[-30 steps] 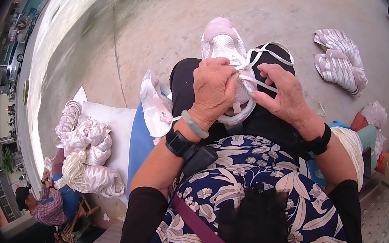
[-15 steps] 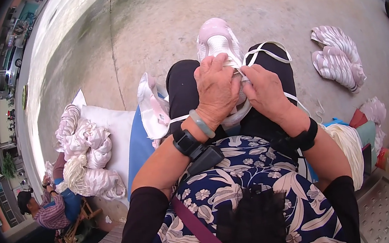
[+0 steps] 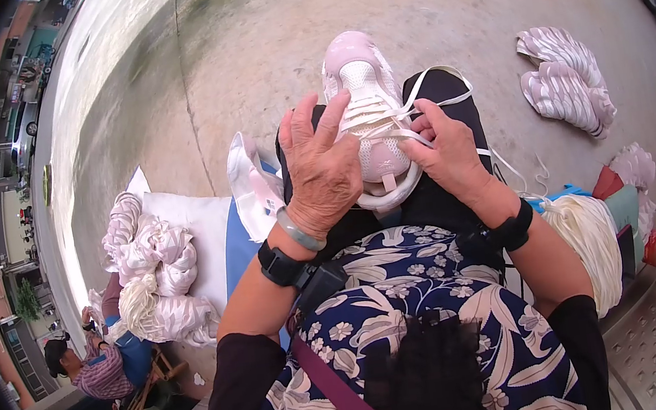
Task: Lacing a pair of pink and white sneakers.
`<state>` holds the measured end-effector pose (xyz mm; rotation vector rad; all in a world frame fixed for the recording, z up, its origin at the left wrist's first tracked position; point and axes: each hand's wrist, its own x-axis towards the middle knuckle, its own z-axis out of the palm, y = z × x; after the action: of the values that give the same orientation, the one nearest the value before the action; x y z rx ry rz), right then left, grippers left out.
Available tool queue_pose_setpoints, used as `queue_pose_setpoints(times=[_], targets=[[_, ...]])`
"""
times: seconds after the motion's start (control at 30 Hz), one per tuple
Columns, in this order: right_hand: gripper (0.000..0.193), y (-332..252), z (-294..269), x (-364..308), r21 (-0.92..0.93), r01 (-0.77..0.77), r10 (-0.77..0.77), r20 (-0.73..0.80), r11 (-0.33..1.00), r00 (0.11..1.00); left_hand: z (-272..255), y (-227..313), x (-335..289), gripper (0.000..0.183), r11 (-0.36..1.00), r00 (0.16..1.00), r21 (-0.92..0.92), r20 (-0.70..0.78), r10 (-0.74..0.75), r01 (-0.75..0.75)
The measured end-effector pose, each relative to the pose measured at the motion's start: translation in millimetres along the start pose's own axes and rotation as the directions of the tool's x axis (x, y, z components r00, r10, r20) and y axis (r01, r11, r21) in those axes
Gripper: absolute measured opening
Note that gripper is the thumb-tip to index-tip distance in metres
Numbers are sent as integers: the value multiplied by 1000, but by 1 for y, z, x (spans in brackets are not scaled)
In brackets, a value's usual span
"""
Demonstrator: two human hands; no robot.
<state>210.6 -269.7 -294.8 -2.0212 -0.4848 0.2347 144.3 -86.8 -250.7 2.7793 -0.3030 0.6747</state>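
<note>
A pale pink and white sneaker (image 3: 362, 78) rests toe-away on my lap, over black trousers. My left hand (image 3: 323, 169) clasps the shoe's left side, fingers spread up over its laced front. My right hand (image 3: 444, 150) pinches a white shoelace (image 3: 434, 98) at the shoe's right side; the lace loops out over my right knee and trails down past my wrist. Both wrists wear black bands, and the left also has a pale green bangle.
Bundles of white laces (image 3: 151, 268) lie on a white and blue sack at my left. A pair of pink striped shoe parts (image 3: 562, 78) sits on the concrete at the right. More white cord (image 3: 585, 235) and bags are beside my right arm. A seated person (image 3: 94, 369) works at lower left.
My left hand has opened its fingers and slid down the shoe's left side, uncovering the laced front. My right hand has shifted right, drawing the lace out.
</note>
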Motion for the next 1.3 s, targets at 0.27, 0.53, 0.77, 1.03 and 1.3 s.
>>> queue_pose_setpoints(times=[0.27, 0.53, 0.77, 1.03, 1.3], targets=[[45, -3, 1, 0, -46, 56, -57, -15, 997, 998, -79, -155, -166, 5, 696, 859, 553, -74, -506, 458], [42, -4, 5, 1, -71, 55, -56, -16, 996, 998, -61, -138, -152, 12, 801, 838, 371, 99, -537, 469], [45, -2, 6, 0, -70, 23, -24, -17, 997, 1000, 4, -52, -39, 19, 974, 979, -125, 96, -178, 189], [47, 1, 5, 0, -73, 18, -18, 1, 997, 1000, 2, -44, -32, 14, 937, 945, -234, 262, -195, 259], [52, -6, 3, 1, -80, 26, -24, 28, 996, 999, -46, -59, -53, 26, 673, 787, -467, 544, -293, 573]])
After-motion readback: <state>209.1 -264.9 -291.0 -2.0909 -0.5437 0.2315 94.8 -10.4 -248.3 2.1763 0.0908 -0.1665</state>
